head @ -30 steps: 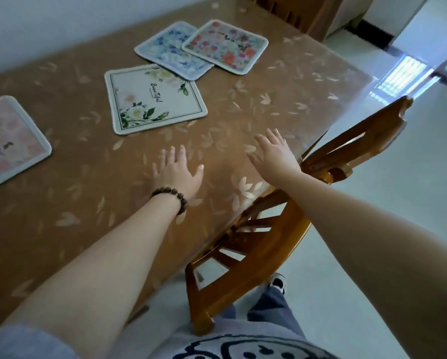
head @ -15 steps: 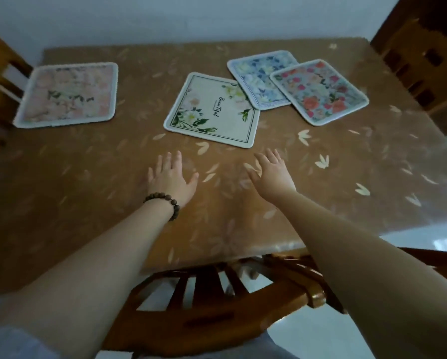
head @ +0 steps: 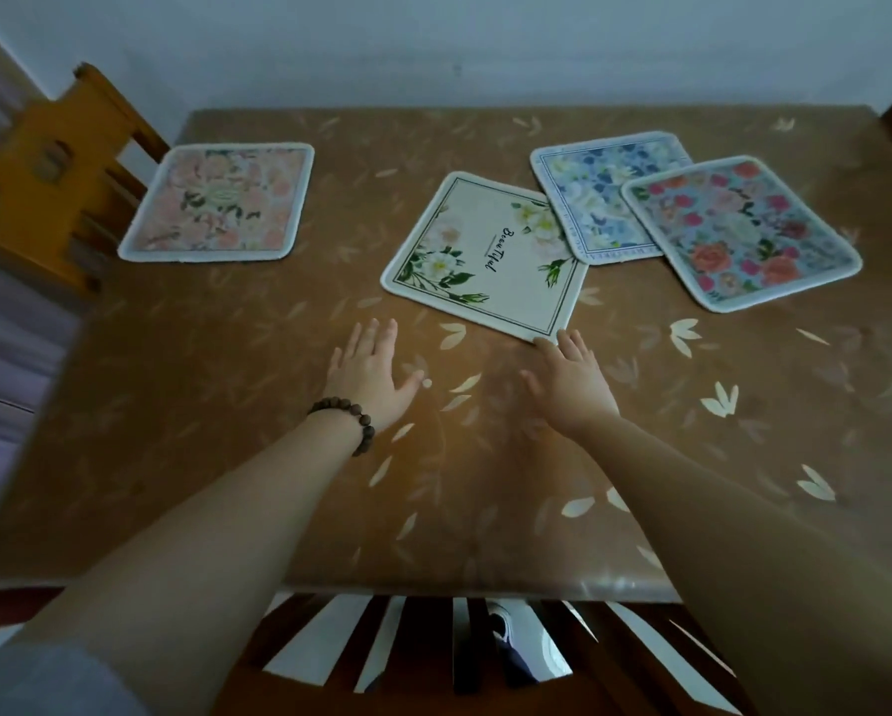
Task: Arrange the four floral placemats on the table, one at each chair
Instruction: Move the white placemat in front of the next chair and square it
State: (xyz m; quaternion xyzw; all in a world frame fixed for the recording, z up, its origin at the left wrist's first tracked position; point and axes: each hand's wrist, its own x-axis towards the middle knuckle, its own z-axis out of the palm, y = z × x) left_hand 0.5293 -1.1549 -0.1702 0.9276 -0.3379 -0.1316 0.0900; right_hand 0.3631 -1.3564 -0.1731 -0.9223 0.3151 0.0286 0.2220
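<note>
at the far left a yellow wooden chair (head: pixel 56 167) stands blurred and partly cut off by the frame edge; just beside it the pink placemat (head: pixel 216 203) lies flat at the left end of the table (head: pixel 185 405), its flowers too soft to make out; the left hand (head: pixel 369 374), a bead bracelet (head: pixel 346 418) at its wrist, is spread flat and empty over bare tabletop; the white placemat (head: pixel 485 255) lies askew mid-table, its right edge touching or slipping under the blue placemat (head: pixel 596 198), which i cannot tell; the right hand (head: pixel 570 382) is open, fingertips at the white mat's near corner, gripping nothing; the rose placemat (head: pixel 741 232) overlaps the blue one's right side; a slatted chair back (head: pixel 433 648) shows below the near edge, dark.
</note>
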